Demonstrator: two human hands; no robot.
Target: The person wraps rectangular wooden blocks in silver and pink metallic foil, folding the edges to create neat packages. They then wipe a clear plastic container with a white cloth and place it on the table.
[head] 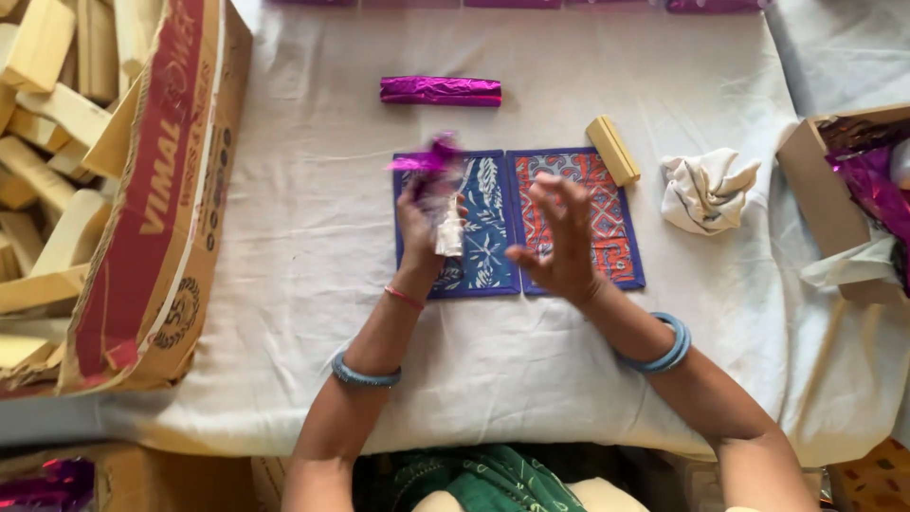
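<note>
A white cloth (284, 237) covers the table, its near edge sagging toward the person's lap. At the left a big cardboard box (161, 218) full of pale wooden blocks (47, 114) is cut off by the left edge, so its full size is hidden. At the far right a smaller open carton (820, 194) with purple foil inside also runs out of view.

In the middle lie two patterned mats side by side and touching: a blue mat (488, 228) and a red mat (607, 228). The hands partly cover both. Open cloth lies free to the left of the mats and on the near side of them.

The left hand (422, 228) is raised over the blue mat, fingers closed round a crumpled piece of purple foil (431, 161) with something pale and blurred beneath it; what that is cannot be made out. The right hand (559, 242) hovers over the red mat, fingers spread wide and empty, blurred.

Farther off lies a purple foil-wrapped bar (441, 91). Right of the red mat's far corner sits a bare wooden block (612, 150), then a crumpled white rag (706, 190).
</note>
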